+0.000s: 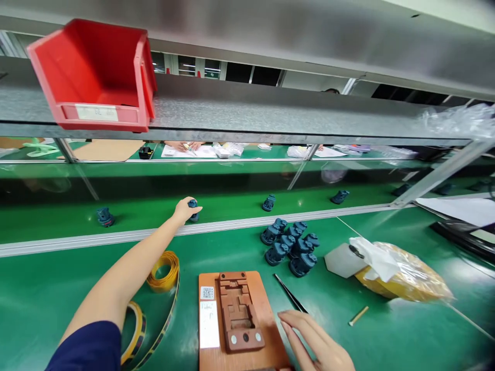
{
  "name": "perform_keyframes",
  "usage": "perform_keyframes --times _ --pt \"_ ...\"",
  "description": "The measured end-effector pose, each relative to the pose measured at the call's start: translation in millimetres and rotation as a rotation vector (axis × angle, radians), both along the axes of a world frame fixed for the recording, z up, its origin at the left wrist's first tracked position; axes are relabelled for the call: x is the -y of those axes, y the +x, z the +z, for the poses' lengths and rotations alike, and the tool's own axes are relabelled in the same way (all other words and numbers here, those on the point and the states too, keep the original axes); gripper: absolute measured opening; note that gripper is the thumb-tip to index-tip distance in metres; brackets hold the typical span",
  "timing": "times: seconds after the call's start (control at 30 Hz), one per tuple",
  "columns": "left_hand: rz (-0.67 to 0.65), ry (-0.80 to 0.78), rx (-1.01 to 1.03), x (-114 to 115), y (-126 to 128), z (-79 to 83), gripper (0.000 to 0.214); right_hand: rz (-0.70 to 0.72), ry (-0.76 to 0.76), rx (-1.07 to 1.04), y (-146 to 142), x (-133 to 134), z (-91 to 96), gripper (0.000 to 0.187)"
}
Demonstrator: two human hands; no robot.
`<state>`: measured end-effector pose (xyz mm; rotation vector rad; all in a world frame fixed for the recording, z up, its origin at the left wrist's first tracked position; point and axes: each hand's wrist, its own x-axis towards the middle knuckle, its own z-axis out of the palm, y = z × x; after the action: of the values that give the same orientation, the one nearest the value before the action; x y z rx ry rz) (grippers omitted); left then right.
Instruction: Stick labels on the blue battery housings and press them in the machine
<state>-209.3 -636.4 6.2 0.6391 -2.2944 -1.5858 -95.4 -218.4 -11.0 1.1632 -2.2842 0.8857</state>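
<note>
The person's left hand [186,209] stretches far out over a green conveyor belt [228,211], its fingers curled closed around a small dark blue moulded part [193,205], which sits inside the pinch with its top and base showing at the right edge of the hand. A navy sleeve [87,348] covers the upper arm. The right hand [315,340] lies at the near edge of the view, fingers loosely spread and holding nothing, just beside a pair of black tweezers [290,292] and the right edge of a wooden board [266,322]. On that board sits a brown fixture [236,309] with a QR label [207,292] to its left. Farther along the belt stand more blue parts, one to the left [105,217] and two to the right [268,202]; a heap of them [290,247] lies on the nearer green bench beyond the board. Yellow tape rolls [164,270] lie left of the board, a yellow plastic bag [402,273] to the right. A red bin [93,77] sits on the overhead shelf, and a co-worker's hands [181,147] show on the far side of the belt.
</note>
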Motion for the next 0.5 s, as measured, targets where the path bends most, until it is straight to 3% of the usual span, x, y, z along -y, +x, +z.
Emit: perform_keyframes --times 0.13,0.23,0.27,0.4,0.5 --pt "-0.326 0.293 -0.044 -29 32 28.5 0.059 0.025 -0.021 0.14 -15 25 8.8 0.021" --pt "-0.496 0.466 -0.043 -57 67 45.0 0.074 0.107 -0.092 0.192 -30 58 20.4 0.023" --pt "-0.531 0.52 -0.033 -66 77 48.7 0.073 0.133 -0.105 0.203 -34 69 24.7 0.028" --pt "-0.623 0.708 0.051 -97 110 52.7 0.067 0.38 -0.028 0.265 -48 101 38.5 0.082" --pt "-0.596 0.702 0.093 -108 129 47.3 0.07 0.525 0.006 0.356 -52 106 39.0 0.091"
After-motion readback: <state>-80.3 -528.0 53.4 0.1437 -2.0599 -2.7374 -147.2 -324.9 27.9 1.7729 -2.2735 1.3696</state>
